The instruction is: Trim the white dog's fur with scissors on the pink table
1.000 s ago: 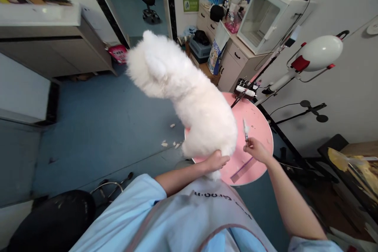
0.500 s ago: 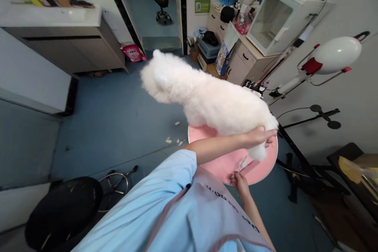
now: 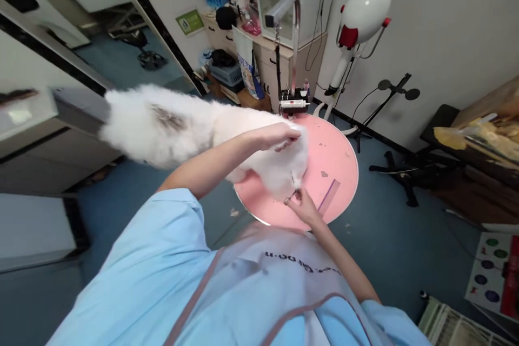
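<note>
A fluffy white dog (image 3: 235, 121) stands on a round pink table (image 3: 338, 146), its rear toward my hands and its front end stretching left. My left hand (image 3: 278, 136) rests on the dog's rump with its fingers curled into the fur; the fingertips are partly hidden. In my right hand (image 3: 303, 208) is a pair of scissors (image 3: 292, 193), a finger ring showing near the thumb. The blades point up beside the white fur of the hind end. A comb with a purple spine (image 3: 329, 195) lies flat on the table, right of my right hand.
Grey tufts of cut hair (image 3: 324, 174) lie on the tabletop. A metal grooming arm (image 3: 295, 48) rises at its back edge beside a white tube (image 3: 294, 104). A white-and-red dryer (image 3: 367, 8) stands behind, and a black stand (image 3: 391, 173) is on the right.
My view has swung right, so the dog appears farther left. My right hand has brought the scissors up against the dog's hind end. My left hand's fingers, straighter before, are now curled.
</note>
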Available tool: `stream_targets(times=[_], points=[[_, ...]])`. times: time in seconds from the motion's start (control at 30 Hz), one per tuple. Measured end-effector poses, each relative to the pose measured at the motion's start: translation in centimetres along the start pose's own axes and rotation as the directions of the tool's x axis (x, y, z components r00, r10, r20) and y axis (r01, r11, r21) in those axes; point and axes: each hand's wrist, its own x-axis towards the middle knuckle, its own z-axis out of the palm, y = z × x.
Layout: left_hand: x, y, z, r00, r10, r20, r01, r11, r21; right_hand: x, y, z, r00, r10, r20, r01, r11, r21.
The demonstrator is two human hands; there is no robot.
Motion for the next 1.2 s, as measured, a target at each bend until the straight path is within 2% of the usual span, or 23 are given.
stream_targets(times=[0.07, 0.13, 0.3, 0.4, 0.5, 0.7, 0.83, 0.97, 1.03, 1.1, 1.2], points=[[0.0, -0.2, 0.1, 1.0, 0.012, -0.004, -0.012, 1.0, 0.007, 1.3, -0.8, -0.5, 0.999, -0.043, -0.026, 0.042, 0.999, -0.004], [0.1, -0.4, 0.1, 1.0, -0.013, -0.01, 0.013, 0.999, -0.034, 1.8, -0.6, -0.8, 0.999, -0.029, -0.042, 0.029, 1.0, 0.001], [0.0, -0.3, 0.1, 0.998, -0.069, -0.012, 0.066, 0.986, -0.152, -0.3, 1.4, -0.9, 1.0, 0.01, 0.02, -0.01, 1.0, 0.02], [-0.4, -0.4, 0.2, 0.996, -0.088, -0.03, 0.08, 0.974, -0.211, -0.6, 0.9, -1.5, 0.999, -0.041, 0.009, 0.041, 0.999, 0.006], [-0.9, -0.4, 0.3, 0.988, -0.14, -0.069, 0.116, 0.955, -0.274, 0.6, 0.0, -2.5, 0.993, -0.121, -0.007, 0.12, 0.991, -0.066], [-2.2, -1.1, -0.4, 0.969, -0.196, -0.15, 0.121, 0.907, -0.402, 1.6, 0.4, -4.6, 0.98, -0.159, 0.118, 0.177, 0.972, -0.153], [-3.2, -1.6, -0.4, 0.963, -0.201, -0.179, 0.109, 0.899, -0.423, 2.2, -0.1, -5.3, 0.947, -0.269, 0.177, 0.304, 0.928, -0.216], [-4.0, -1.7, 0.1, 0.943, -0.237, -0.236, 0.101, 0.875, -0.473, 3.0, -0.3, -5.6, 0.954, -0.211, 0.213, 0.27, 0.912, -0.31], [-4.3, -1.6, 0.4, 0.934, -0.262, -0.242, 0.114, 0.863, -0.492, 2.9, -0.2, -5.7, 0.948, -0.196, 0.25, 0.269, 0.915, -0.301], [-4.4, -1.7, 0.7, 0.932, -0.262, -0.249, 0.107, 0.859, -0.501, 2.9, -0.3, -5.9, 0.93, -0.245, 0.273, 0.319, 0.907, -0.275], [-4.3, -1.9, 0.8, 0.939, -0.235, -0.25, 0.08, 0.857, -0.509, 3.2, -0.3, -5.9, 0.927, -0.279, 0.251, 0.342, 0.902, -0.264]])
